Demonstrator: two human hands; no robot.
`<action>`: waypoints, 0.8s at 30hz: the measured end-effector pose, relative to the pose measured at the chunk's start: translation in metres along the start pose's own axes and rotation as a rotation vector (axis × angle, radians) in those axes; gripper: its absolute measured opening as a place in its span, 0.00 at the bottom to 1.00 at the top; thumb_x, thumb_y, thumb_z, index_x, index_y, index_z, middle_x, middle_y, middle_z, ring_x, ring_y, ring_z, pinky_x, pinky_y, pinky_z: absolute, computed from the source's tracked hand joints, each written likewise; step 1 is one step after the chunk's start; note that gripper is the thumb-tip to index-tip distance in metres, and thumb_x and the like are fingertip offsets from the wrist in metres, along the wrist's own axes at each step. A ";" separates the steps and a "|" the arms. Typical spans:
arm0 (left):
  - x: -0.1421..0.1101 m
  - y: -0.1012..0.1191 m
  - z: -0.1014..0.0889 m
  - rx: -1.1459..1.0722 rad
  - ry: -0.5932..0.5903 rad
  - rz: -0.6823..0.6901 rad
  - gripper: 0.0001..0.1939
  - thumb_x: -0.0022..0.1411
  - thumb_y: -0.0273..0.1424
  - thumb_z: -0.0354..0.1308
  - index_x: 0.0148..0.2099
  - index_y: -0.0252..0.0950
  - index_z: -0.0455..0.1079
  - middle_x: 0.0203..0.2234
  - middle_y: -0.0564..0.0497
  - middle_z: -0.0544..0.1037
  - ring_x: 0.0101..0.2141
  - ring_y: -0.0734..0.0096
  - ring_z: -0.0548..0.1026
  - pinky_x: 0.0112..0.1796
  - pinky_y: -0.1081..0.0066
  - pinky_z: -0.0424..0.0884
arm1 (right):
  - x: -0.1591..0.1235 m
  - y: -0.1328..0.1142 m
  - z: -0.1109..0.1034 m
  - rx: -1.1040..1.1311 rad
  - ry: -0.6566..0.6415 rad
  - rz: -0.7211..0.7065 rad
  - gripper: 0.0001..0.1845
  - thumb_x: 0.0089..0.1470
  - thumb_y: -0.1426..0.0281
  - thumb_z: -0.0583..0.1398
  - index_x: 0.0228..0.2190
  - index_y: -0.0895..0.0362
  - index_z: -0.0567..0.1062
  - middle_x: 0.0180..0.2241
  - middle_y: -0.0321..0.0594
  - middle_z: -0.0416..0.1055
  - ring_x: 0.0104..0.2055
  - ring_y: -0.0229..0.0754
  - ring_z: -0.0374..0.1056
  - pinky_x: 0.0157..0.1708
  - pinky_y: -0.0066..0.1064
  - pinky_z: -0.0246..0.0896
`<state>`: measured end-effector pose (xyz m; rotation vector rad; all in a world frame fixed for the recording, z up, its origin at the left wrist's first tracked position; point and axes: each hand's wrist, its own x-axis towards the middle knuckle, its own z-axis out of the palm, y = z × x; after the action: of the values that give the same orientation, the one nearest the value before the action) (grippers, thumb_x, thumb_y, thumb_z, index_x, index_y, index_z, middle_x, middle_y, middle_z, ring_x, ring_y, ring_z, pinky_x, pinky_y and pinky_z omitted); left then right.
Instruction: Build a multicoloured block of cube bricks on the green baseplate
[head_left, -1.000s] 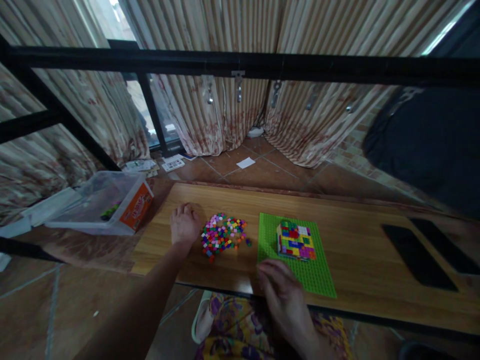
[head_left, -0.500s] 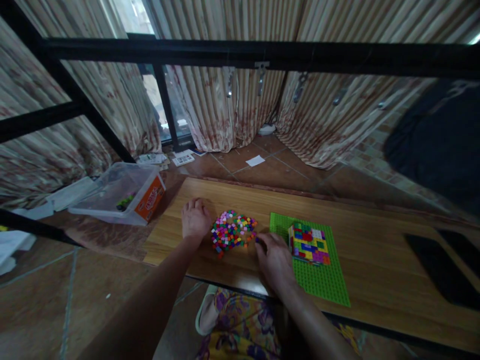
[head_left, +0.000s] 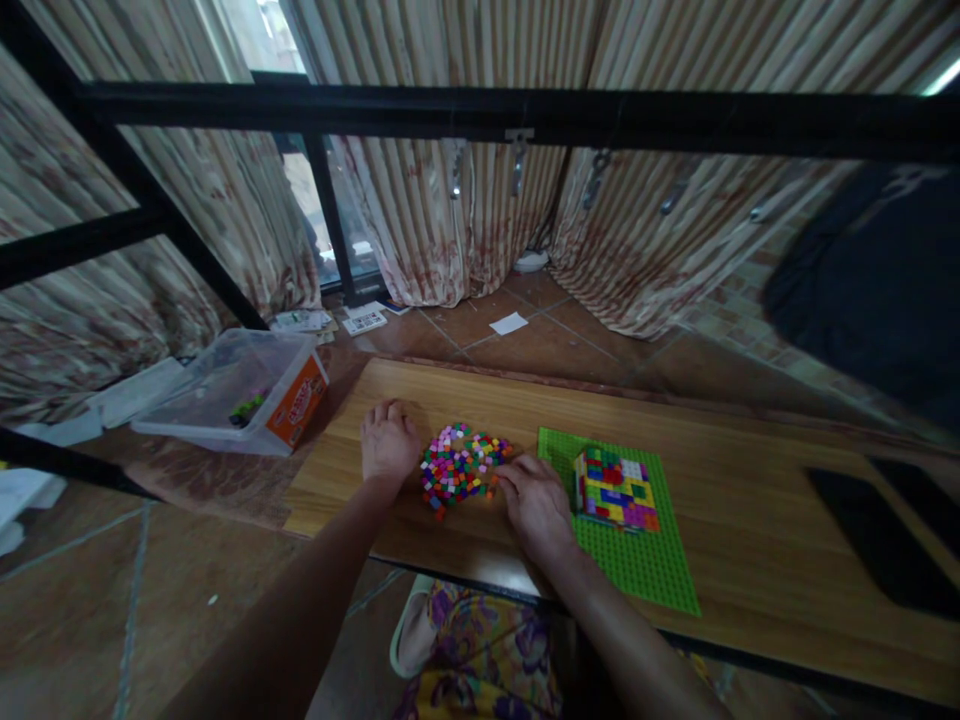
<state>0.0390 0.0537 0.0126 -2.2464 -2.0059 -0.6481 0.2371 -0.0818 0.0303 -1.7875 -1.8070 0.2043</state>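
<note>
A loose pile of small coloured toy bricks (head_left: 455,465) lies on the wooden table. My left hand (head_left: 389,440) rests on the wood just left of it, palm down, fingers loosely forward and nothing seen in them. At the pile's right edge, my right hand (head_left: 535,503) has its thumb and fingertips close together; any brick between them is too small to make out. To the right of that hand, a block built of many-coloured bricks (head_left: 616,490) stands on a green studded baseplate (head_left: 637,575).
A clear plastic box (head_left: 217,430) with an orange label and a few green pieces stands on the floor beyond the table's left end. Two dark flat objects, one a black slab (head_left: 885,540), lie at the table's right. A black metal bar (head_left: 480,112) crosses above.
My right hand has shifted slightly left, its fingertips now at the pile's edge. A dark brick seen at those fingertips earlier no longer shows. My left hand stays in place.
</note>
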 end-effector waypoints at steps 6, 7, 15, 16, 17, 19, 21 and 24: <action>0.001 -0.001 -0.003 0.006 -0.019 0.017 0.18 0.61 0.29 0.45 0.49 0.29 0.69 0.48 0.38 0.74 0.47 0.51 0.69 0.49 0.56 0.64 | -0.009 -0.011 -0.013 0.185 0.088 0.010 0.12 0.60 0.72 0.56 0.33 0.51 0.80 0.35 0.38 0.73 0.39 0.42 0.68 0.42 0.34 0.63; 0.001 -0.001 -0.002 0.004 -0.014 0.020 0.18 0.61 0.29 0.45 0.49 0.29 0.69 0.48 0.37 0.74 0.48 0.51 0.69 0.49 0.56 0.64 | -0.012 -0.014 -0.019 0.235 0.093 0.010 0.12 0.61 0.71 0.56 0.34 0.51 0.80 0.35 0.38 0.73 0.39 0.41 0.68 0.42 0.33 0.63; 0.005 -0.007 0.002 -0.010 0.021 0.058 0.19 0.61 0.30 0.44 0.48 0.29 0.70 0.47 0.36 0.74 0.47 0.51 0.69 0.49 0.55 0.64 | -0.029 0.032 -0.102 0.280 0.326 0.214 0.11 0.59 0.64 0.57 0.36 0.53 0.79 0.39 0.41 0.76 0.41 0.43 0.72 0.41 0.34 0.67; 0.005 -0.007 0.003 -0.004 0.027 0.060 0.19 0.61 0.31 0.43 0.48 0.29 0.70 0.46 0.36 0.74 0.47 0.51 0.70 0.49 0.55 0.64 | -0.029 0.046 -0.109 0.246 0.368 0.251 0.11 0.58 0.63 0.57 0.35 0.54 0.79 0.37 0.41 0.76 0.37 0.43 0.72 0.39 0.34 0.67; 0.006 -0.008 0.003 0.004 0.033 0.064 0.20 0.61 0.31 0.43 0.48 0.28 0.70 0.46 0.36 0.74 0.47 0.51 0.70 0.49 0.55 0.64 | -0.028 0.060 -0.114 0.217 0.391 0.292 0.12 0.57 0.63 0.57 0.35 0.55 0.79 0.35 0.41 0.77 0.34 0.43 0.72 0.37 0.34 0.68; 0.007 -0.009 0.003 0.010 0.034 0.084 0.20 0.61 0.31 0.42 0.47 0.28 0.70 0.46 0.36 0.74 0.47 0.51 0.70 0.50 0.55 0.64 | -0.025 0.083 -0.119 0.185 0.412 0.359 0.12 0.54 0.63 0.58 0.36 0.56 0.79 0.33 0.42 0.77 0.33 0.44 0.72 0.36 0.35 0.68; 0.007 -0.010 0.005 0.016 0.037 0.099 0.20 0.61 0.31 0.41 0.47 0.28 0.71 0.46 0.36 0.74 0.47 0.51 0.70 0.50 0.56 0.64 | -0.021 0.097 -0.115 0.183 0.393 0.389 0.13 0.54 0.65 0.58 0.37 0.56 0.79 0.34 0.43 0.78 0.34 0.45 0.73 0.38 0.37 0.68; 0.009 -0.012 0.006 0.025 0.040 0.101 0.21 0.61 0.32 0.42 0.48 0.28 0.70 0.47 0.36 0.74 0.48 0.51 0.70 0.51 0.55 0.63 | -0.015 0.101 -0.104 0.172 0.347 0.348 0.14 0.55 0.67 0.56 0.40 0.56 0.79 0.39 0.44 0.78 0.40 0.46 0.73 0.44 0.40 0.67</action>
<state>0.0295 0.0656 0.0075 -2.2843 -1.8582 -0.6495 0.3751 -0.1166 0.0607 -1.8683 -1.1987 0.1660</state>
